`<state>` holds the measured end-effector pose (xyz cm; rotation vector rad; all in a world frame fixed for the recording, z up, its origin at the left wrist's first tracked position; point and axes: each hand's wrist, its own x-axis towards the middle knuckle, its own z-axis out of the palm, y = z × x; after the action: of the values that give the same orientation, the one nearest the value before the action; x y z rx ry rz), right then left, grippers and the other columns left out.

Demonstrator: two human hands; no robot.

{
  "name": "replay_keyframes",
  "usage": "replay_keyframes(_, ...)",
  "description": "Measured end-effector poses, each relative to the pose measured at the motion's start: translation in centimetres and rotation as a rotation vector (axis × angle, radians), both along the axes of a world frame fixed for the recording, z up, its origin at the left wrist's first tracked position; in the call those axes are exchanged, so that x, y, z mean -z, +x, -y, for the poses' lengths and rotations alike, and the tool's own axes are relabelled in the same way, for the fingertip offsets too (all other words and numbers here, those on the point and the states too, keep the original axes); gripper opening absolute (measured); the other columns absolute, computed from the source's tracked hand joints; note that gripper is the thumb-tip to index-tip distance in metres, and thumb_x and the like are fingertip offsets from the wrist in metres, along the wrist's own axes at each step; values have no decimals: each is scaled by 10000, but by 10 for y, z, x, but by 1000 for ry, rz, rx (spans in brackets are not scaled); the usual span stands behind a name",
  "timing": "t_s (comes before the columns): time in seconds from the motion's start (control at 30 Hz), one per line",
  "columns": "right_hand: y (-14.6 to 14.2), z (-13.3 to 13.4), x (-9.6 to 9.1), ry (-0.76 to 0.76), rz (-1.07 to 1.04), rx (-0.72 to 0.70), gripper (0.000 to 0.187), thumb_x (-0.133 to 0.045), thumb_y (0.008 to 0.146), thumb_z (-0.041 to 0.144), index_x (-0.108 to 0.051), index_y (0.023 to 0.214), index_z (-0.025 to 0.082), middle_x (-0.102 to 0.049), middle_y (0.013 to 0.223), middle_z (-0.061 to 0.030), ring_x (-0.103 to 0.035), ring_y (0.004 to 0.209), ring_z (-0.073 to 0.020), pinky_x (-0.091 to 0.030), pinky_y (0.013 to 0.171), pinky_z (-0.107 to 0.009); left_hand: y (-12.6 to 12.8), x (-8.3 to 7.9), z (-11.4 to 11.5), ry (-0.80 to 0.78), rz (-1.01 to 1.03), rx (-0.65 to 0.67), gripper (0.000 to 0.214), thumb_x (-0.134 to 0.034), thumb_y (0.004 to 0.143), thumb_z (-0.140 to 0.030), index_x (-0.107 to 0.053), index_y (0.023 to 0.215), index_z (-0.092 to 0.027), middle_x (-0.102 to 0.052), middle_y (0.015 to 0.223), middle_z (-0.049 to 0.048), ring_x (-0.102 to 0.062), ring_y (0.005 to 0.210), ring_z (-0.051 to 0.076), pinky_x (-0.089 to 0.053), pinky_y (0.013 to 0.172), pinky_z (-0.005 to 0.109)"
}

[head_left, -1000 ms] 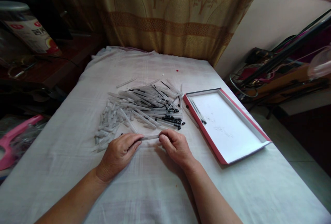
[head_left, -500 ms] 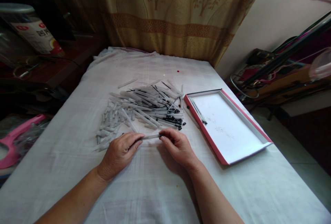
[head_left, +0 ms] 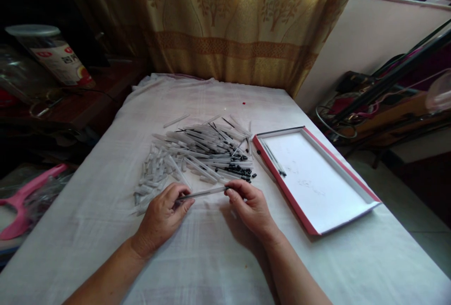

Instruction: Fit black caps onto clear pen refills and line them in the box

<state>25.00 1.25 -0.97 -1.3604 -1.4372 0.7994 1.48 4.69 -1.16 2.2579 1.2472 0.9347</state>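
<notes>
A clear ballpoint pen with a dark refill inside is stretched between my two hands, above the tablecloth. My right hand pinches its dark end between thumb and fingertips. The other end lies in the loosely curled fingers of my left hand, the thumb alongside it. Just beyond my hands spreads a pile of clear pen barrels, with dark refills among them. Small black plugs gather at the pile's right side, and translucent pen caps at its left.
To the right lies a shallow red-edged box lid, white inside, with a few finished-looking pens along its left wall. A small red bit rests farther back. A patterned curtain hangs behind the table; a pink handle is at the left.
My hands have moved slightly apart, and more of the pen shows between them. My left fingers have loosened around it. The whole view has shifted slightly.
</notes>
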Motion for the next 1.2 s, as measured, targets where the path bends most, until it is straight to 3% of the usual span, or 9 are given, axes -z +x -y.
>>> replay_keyframes(0.13, -1, 1, 1, -31, -95, 26, 155, -605, 857, 301, -699, 909, 190, -693, 736, -29, -599, 597, -133, -484, 564, -240, -2, 0, 1, -32, -7, 37, 315, -516, 930, -441, -644, 1104, -211, -747, 952, 44, -714, 745, 162, -560, 677, 238)
replay_keyframes(0.23, -1, 1, 0, -42, -138, 28, 152, -608, 848, 307, -697, 890, 190, -680, 708, -20, -593, 575, -128, -483, 550, -235, -2, -2, 1, -24, -31, 82, 310, -444, 970, -398, -688, 929, -212, -747, 837, 31, -710, 755, 162, -545, 697, 235)
replay_keyframes(0.33, -2, 1, -2, -49, -137, 29, 151, -619, 833, 306, -700, 884, 189, -682, 705, -23, -590, 574, -129, -481, 544, -237, -1, -3, 2, -41, -16, 60, 281, -482, 951, -393, -663, 836, -210, -708, 732, 11, -674, 655, 146, -526, 630, 223)
replay_keyframes(0.43, -3, 0, -4, -64, -149, 40, 153, -626, 822, 307, -701, 885, 190, -686, 707, -26, -592, 571, -132, -485, 541, -242, 0, -2, 1, -65, 25, 8, 239, -549, 911, -422, -650, 947, -208, -710, 804, 14, -663, 634, 140, -533, 609, 225)
replay_keyframes(0.53, -3, 0, -5, -71, -194, 57, 145, -636, 807, 309, -696, 874, 196, -682, 699, -20, -595, 557, -132, -492, 527, -242, -1, -2, 1, -71, 16, 17, 335, -537, 915, -458, -637, 1108, -203, -733, 934, 46, -682, 654, 145, -551, 632, 242)
replay_keyframes(0.73, -2, 0, -3, -73, -257, 59, 135, -647, 804, 291, -704, 887, 201, -678, 698, -12, -602, 562, -128, -499, 534, -242, -1, -4, 1, -17, -24, 82, 308, -454, 968, -391, -663, 836, -207, -708, 731, 13, -682, 666, 149, -520, 621, 222)
replay_keyframes(0.9, -4, -1, -3, -80, -275, 65, 140, -648, 803, 300, -701, 885, 200, -690, 710, -17, -608, 565, -130, -508, 536, -246, 1, -2, 0, -63, 11, -23, 245, -537, 912, -437, -634, 925, -211, -711, 776, 1, -657, 600, 135, -527, 583, 220)
replay_keyframes(1.07, -5, -1, -5, -77, -301, 74, 161, -652, 796, 331, -685, 883, 200, -696, 705, -21, -614, 559, -135, -509, 516, -247, -2, -1, -1, -39, -72, 79, 319, -447, 961, -424, -689, 969, -218, -758, 861, 43, -718, 767, 177, -554, 697, 250)
replay_keyframes(1.2, -7, -1, -5, -75, -302, 82, 171, -655, 794, 339, -687, 889, 200, -704, 703, -25, -619, 559, -133, -520, 523, -252, -1, -1, 1, 4, -58, 71, 299, -462, 963, -401, -675, 878, -208, -731, 763, 25, -695, 671, 157, -535, 635, 233)
